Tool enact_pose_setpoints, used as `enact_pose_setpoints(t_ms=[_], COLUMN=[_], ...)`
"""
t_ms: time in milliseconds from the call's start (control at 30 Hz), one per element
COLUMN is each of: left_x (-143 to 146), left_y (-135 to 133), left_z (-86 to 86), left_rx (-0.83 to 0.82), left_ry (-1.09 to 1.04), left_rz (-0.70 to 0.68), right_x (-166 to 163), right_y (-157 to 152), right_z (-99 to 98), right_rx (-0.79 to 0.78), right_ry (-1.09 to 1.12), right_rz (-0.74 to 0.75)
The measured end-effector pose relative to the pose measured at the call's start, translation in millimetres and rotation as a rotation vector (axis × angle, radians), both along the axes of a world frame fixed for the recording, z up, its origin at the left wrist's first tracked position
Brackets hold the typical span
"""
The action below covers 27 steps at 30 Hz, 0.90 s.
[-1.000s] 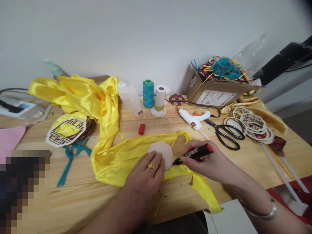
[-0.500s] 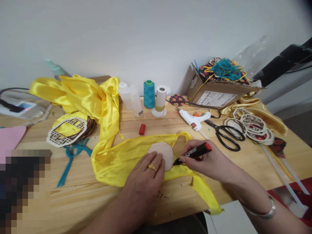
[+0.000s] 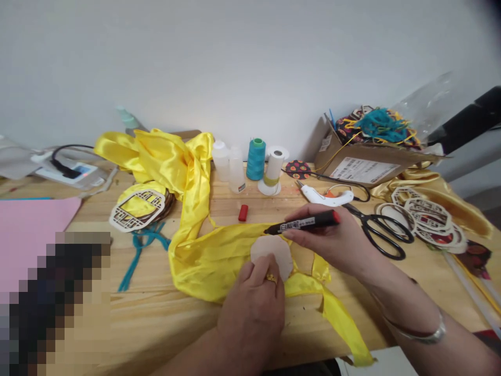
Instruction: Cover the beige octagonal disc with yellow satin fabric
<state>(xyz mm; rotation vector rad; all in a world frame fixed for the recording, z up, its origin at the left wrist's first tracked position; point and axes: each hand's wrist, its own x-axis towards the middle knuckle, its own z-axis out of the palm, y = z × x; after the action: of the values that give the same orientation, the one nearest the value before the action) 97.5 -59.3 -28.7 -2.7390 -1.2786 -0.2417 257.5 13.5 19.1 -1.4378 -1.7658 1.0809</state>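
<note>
At the center of the frame, your right hand has its grip clamped on a black marker, the tip pointing left at the upper edge of a pale, rounded template. Your left hand, a gold ring on one finger, presses that template onto yellow fabric spread over the wooden worktop; whether its grip pinches anything, one cannot tell. A red cap lies just above the fabric in the frame, below a teal thread spool. Right of center, black-handled scissors rest near a white glue gun; a cardboard box stands at upper right.
</note>
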Motion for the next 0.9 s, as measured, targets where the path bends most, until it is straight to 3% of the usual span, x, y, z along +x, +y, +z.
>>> enact_pose_setpoints(t_ms=[300, 667, 900], left_x=[18.3, 17.0, 15.8], left_y=[-3.2, -3.3, -3.8], left_z=[12.0, 15.7, 12.9], left_rx=[-0.275, -0.361, -0.328], left_ry=[0.204, 0.155, 0.133], left_rz=[0.056, 0.031, 0.040], right_x=[-31.3, -38.1, -39.9], right_y=[18.9, 24.6, 28.1], right_z=[-9.0, -11.6, -10.1], right_rx=[0.045, 0.043, 0.042], right_ry=[-0.093, -0.174, -0.197], right_rz=[0.185, 0.230, 0.274])
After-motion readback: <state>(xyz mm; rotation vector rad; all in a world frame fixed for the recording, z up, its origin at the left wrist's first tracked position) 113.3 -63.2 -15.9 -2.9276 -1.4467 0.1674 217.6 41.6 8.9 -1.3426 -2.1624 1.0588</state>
